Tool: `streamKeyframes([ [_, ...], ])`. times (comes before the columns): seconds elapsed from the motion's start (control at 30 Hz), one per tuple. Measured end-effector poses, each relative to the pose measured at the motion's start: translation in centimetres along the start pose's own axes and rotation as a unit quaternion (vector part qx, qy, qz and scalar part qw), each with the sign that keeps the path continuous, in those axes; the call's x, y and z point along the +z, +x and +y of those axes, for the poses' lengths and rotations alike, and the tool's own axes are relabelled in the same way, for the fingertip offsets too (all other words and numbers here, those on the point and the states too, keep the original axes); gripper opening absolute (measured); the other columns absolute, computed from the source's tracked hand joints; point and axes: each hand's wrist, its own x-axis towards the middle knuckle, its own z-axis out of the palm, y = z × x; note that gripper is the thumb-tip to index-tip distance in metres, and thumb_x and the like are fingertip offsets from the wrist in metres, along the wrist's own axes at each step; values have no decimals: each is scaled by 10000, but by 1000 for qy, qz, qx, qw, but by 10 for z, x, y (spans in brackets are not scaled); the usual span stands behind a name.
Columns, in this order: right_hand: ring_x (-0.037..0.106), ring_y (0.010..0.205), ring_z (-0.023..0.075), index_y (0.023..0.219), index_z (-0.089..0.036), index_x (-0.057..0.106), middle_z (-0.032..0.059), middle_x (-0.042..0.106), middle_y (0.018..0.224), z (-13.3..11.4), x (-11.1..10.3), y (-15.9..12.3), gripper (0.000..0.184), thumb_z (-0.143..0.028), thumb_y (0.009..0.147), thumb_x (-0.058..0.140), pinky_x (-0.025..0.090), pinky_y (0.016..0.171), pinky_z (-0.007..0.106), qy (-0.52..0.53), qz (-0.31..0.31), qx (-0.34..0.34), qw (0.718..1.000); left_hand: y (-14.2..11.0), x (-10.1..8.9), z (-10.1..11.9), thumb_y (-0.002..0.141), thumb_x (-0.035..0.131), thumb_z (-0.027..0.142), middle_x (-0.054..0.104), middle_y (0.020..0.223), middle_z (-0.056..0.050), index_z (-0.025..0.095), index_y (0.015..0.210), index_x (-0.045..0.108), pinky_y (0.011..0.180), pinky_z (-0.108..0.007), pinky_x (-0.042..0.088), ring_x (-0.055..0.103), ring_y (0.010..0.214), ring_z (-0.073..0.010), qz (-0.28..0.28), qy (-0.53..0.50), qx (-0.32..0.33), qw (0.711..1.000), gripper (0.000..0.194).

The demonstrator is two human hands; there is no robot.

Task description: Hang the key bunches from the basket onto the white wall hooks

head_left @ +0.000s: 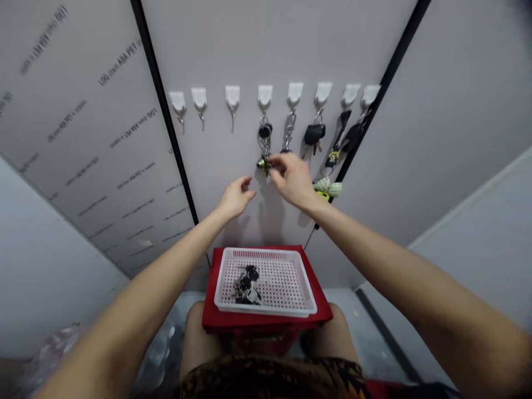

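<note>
My right hand (291,177) reaches up to the wall, its thumb and fingertips closed on the low end of a keychain (264,162). This keychain has a yellow-green charm and dark and metal parts, and it hangs from the fourth white hook (265,97) from the left. Part of its low end is hidden by my fingertips. Left of and a little below it, my left hand (238,197) holds nothing, thumb and fingers apart. Behind my right hand, a metal chain keyring (290,127) hangs from the neighbouring hook, its lower end covered.
Farther right hang a black car key (315,134), a black strap keychain (336,147) and another dark key (353,136). Three bare hooks (233,97) are on the left. Below, a white perforated basket (286,255) with several keys (248,285) stands on a red stool (210,316).
</note>
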Motion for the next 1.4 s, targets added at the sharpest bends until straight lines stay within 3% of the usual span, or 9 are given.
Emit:
streamKeyframes([
  [0.07,485,671,128,824,-149,548,50,549,770,3,19,-49,225,-155,644,412,352,640,249,7,-161,-24,987,-33,4,-29,593,493,150,556,917,-83,106,907,515,750,-259,358,501,813,-135,-82,38,-21,996,319],
  [0.13,496,658,131,778,-164,568,48,563,749,5,39,-96,202,-165,647,415,351,605,232,9,-323,-34,946,-66,8,-55,600,473,153,578,866,-75,118,854,542,719,-261,375,516,777,-143,-162,76,-49,983,265],
  [0.2,504,689,139,798,-178,568,52,570,776,7,58,-132,214,-167,647,417,347,598,222,6,-399,-31,916,-94,10,-76,597,468,157,587,838,-61,143,827,556,712,-268,374,518,771,-155,-204,125,-59,969,247],
  [0.3,506,731,154,797,-167,566,76,571,801,9,80,-158,216,-158,639,419,339,611,223,-22,-430,-7,902,-116,12,-89,597,467,170,583,851,-52,178,833,556,740,-273,352,505,801,-169,-227,183,-34,956,253],
  [0.47,503,618,140,638,-142,559,71,579,670,6,91,-158,168,-152,637,391,326,544,220,-38,-422,67,903,-121,15,-87,593,474,165,568,888,-57,190,861,542,786,-294,318,480,859,-189,-251,213,-19,944,278],
  [0.67,442,491,74,638,-135,523,4,539,555,-8,72,-124,136,-158,635,390,318,474,171,143,-333,96,927,-119,29,-79,574,516,192,474,1051,-79,143,999,423,831,-285,298,420,948,-163,-170,-19,-64,983,439],
  [0.87,417,433,60,592,-132,499,-24,487,465,-28,35,-41,139,-218,647,405,325,428,162,226,-245,76,940,-70,9,-37,655,415,223,494,541,22,122,754,471,549,-218,386,466,516,-78,-51,-243,-93,964,151],
  [1.17,481,465,67,665,-131,540,-7,537,520,-64,-4,99,143,-186,627,414,387,491,175,173,25,44,984,32,-65,77,686,388,180,385,389,68,141,569,408,383,-147,295,353,327,-24,55,-199,-32,978,125],
  [1.4,528,551,107,673,-130,583,35,579,583,-63,10,121,175,-170,630,418,400,571,210,43,8,81,996,47,-68,76,698,379,191,396,398,56,141,554,390,355,-151,276,372,312,-33,54,-133,-91,985,152],
])
